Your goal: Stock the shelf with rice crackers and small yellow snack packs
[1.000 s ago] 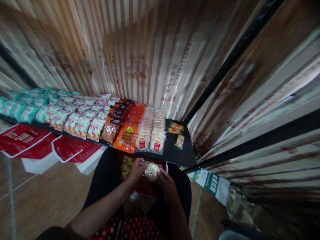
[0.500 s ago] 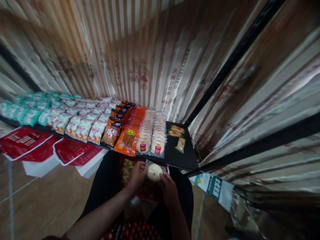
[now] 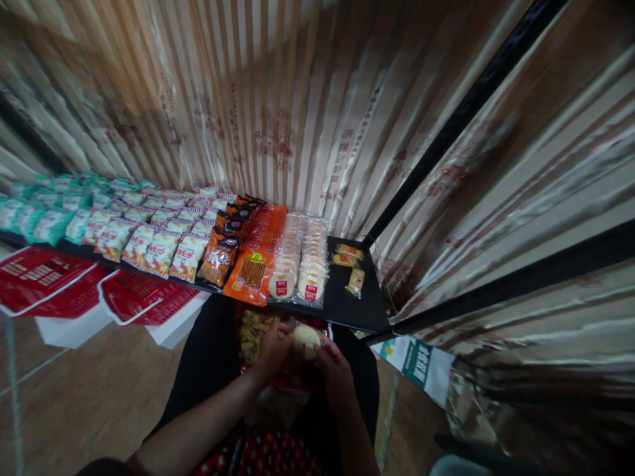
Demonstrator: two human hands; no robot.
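Note:
Over my lap, a round white rice cracker [image 3: 306, 340] in a clear wrapper is held between both hands. My left hand [image 3: 276, 344] is closed in a pinch at the wrapper's left edge. On the other side, my right hand [image 3: 333, 363] grips the right edge with thumb and fingers. Beneath them lies a red bag [image 3: 292, 380] on my lap, with yellowish small packs [image 3: 251, 330] showing at its left. Just ahead, two rows of similar wrapped rice crackers [image 3: 311, 271] stand on the black shelf [image 3: 354, 314].
Left of the crackers are orange stick-snack bags [image 3: 252, 271], orange-black bags [image 3: 218, 258], white snack bags [image 3: 159, 251] and teal bags [image 3: 52, 225]. Small yellow packs [image 3: 355, 281] lie at the right. Red baskets [image 3: 133, 297] sit below; black poles [image 3: 446, 145] and a curtain [image 3: 297, 99] surround the shelf.
The view has shifted slightly, so the shelf appears a little further left and higher. Both hands keep their hold on the rice cracker, which is turned a little.

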